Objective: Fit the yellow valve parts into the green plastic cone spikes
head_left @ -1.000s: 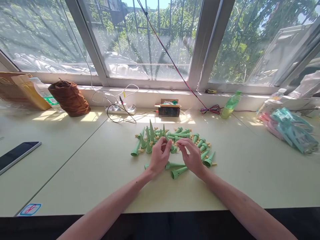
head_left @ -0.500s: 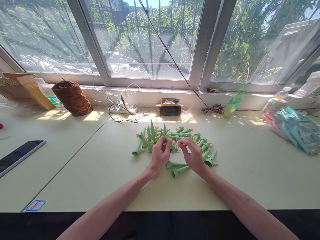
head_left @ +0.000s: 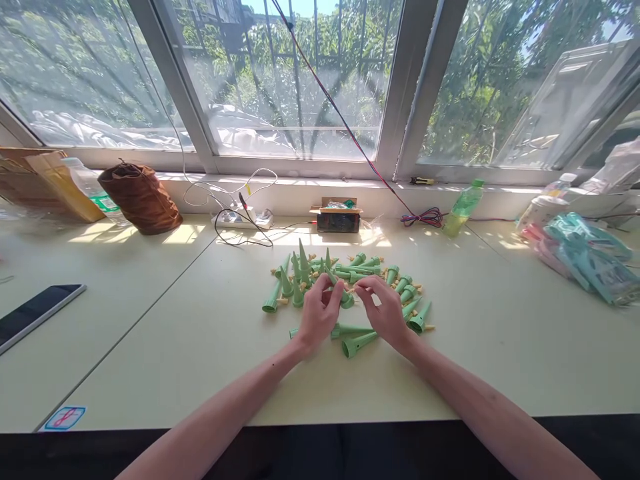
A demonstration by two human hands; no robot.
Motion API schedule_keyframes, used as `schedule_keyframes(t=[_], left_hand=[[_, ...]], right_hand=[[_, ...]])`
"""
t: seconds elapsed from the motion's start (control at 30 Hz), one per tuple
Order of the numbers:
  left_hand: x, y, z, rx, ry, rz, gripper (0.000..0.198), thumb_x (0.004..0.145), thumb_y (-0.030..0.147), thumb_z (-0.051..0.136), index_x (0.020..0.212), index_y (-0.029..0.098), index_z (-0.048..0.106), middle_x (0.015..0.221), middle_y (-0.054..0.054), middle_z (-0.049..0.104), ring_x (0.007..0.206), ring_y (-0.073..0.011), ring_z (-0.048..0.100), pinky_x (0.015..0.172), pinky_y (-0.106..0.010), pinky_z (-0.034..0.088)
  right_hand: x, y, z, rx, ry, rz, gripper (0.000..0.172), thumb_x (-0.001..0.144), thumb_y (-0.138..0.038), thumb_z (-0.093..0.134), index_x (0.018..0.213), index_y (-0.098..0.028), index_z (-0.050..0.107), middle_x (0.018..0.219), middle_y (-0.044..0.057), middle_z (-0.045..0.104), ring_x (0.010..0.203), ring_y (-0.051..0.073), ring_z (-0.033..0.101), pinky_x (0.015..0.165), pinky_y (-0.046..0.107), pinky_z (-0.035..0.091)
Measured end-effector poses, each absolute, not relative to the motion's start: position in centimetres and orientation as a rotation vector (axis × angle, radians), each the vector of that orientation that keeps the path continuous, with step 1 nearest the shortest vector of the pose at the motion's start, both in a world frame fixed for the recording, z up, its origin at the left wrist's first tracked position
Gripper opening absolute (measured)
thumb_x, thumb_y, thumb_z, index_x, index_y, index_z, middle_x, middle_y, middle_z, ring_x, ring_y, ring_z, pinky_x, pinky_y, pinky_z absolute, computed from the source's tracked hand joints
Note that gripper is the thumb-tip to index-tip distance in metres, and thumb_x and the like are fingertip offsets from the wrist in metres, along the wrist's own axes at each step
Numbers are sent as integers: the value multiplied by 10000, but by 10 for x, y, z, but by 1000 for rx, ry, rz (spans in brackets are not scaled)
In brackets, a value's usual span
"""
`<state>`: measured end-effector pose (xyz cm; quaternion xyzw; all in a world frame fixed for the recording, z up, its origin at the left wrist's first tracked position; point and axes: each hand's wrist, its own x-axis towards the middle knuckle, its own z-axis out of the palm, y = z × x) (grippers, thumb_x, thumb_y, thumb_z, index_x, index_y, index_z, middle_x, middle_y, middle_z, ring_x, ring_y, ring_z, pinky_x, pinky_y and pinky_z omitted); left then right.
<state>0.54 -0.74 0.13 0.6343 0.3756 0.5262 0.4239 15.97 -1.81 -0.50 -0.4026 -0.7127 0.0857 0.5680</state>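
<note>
Though between both hands (head_left: 319, 312) (head_left: 385, 310), green cone (head_left: 347, 301) in the left.

A head-worn camera looks forward and down across the table (head_left: 500, 300) toward the windows (head_left: 250, 87). The left hand (head_left: 319, 312) and right hand (head_left: 385, 310) are near, just below mid-frame.

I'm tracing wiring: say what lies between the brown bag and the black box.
The head view shows a white power strip and loose cables between the brown bag and black box.
</note>
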Motion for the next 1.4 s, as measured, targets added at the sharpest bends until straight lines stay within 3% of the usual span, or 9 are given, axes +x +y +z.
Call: schedule_keyframes(t=[0.53,0.77,1.17,1.4], left_hand=[[5,-8,2,1622,949,1346,285,960,456,511,880,183,492,773,7,576,465,-42,319,426,-200,246],[6,-9,-2,1735,920,1332,278,960,441,510,845,191,470,639,54,432,470,-51,285,444,-206,197],[4,-10,-4,1981,999,1309,225,979,391,465,877,193,499,600,57,402,479,-77,339,479,-212,284],[4,-10,-7,2075,1011,1318,215,986,368,450,871,194,505,606,54,413,491,-82,347,498,-213,305]], right_hand=[[161,-18,-6,-938,-1700,254,130,972,-282,551,892,-198,611,805,24,657,696,138,598,635,262,530],[160,-17,-9,-941,-1707,216,179,982,-273,524,840,-200,605,738,13,646,643,131,579,587,252,511],[159,-20,-7,-1017,-1643,328,176,964,-296,532,844,-193,610,708,11,649,571,120,574,566,248,528],[157,-21,-6,-1059,-1601,432,179,959,-327,528,846,-196,574,589,-32,561,478,110,531,467,226,450]])
